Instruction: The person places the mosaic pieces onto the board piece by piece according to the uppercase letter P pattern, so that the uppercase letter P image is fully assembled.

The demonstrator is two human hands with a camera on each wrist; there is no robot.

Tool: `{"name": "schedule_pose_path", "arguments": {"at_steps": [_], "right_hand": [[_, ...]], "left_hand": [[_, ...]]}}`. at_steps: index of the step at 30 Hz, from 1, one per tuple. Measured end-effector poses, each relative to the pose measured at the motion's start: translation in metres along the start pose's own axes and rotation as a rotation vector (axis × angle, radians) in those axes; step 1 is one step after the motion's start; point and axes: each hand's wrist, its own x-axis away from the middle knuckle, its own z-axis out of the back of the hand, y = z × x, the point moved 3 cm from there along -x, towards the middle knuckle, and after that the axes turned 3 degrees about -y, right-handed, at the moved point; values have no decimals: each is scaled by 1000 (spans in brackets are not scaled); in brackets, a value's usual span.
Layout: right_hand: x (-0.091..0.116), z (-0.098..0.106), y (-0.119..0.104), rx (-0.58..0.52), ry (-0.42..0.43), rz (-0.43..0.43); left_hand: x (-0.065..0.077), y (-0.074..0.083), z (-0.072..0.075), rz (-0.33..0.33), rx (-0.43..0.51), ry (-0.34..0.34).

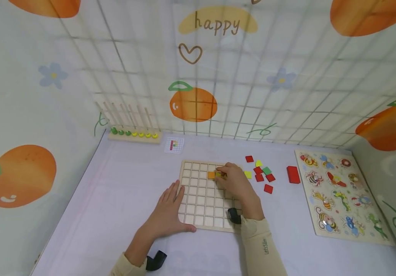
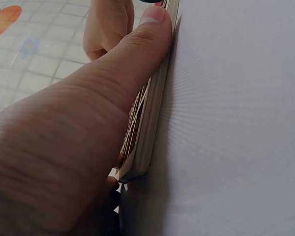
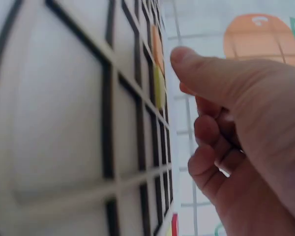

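At the far left of the tabletop [image 1: 91, 207], a peg rack [image 1: 134, 138] stood near the patterned cloth [image 1: 132, 57], with green beads to the left of yellow ones at the foot of its pegs. Nearer the person, the left hand [image 1: 166, 212] lay spread against the left side of a wooden grid board [image 1: 200, 201], its thumb stretched along the near edge; it steadied the board without gripping it. A small pattern card [image 1: 174, 145] lay flat beyond the board's far left corner.

In the upper right part of the grid, an orange tile [image 1: 211, 175] sat in a square, with a yellow tile [image 3: 159, 87] just to its right. The right hand [image 1: 234, 182] hung over that spot, fingers bent and thumb close to the forefinger; whether it had hold of anything could not be told.

Just right of the board lay a loose group of red tiles [image 1: 259, 178], a green tile [image 1: 267, 170] and yellow pieces [image 1: 247, 174]. Farther right, a red block [image 1: 293, 174] rested near the left edge of a picture board [image 1: 342, 195] covered with bright insects.
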Motion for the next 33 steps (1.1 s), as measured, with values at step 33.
{"name": "schedule_pose_path", "arguments": {"at_steps": [33], "right_hand": [[97,52,103,-167,94,-458]], "left_hand": [[-2,-3,-5,6,14,2]]}}
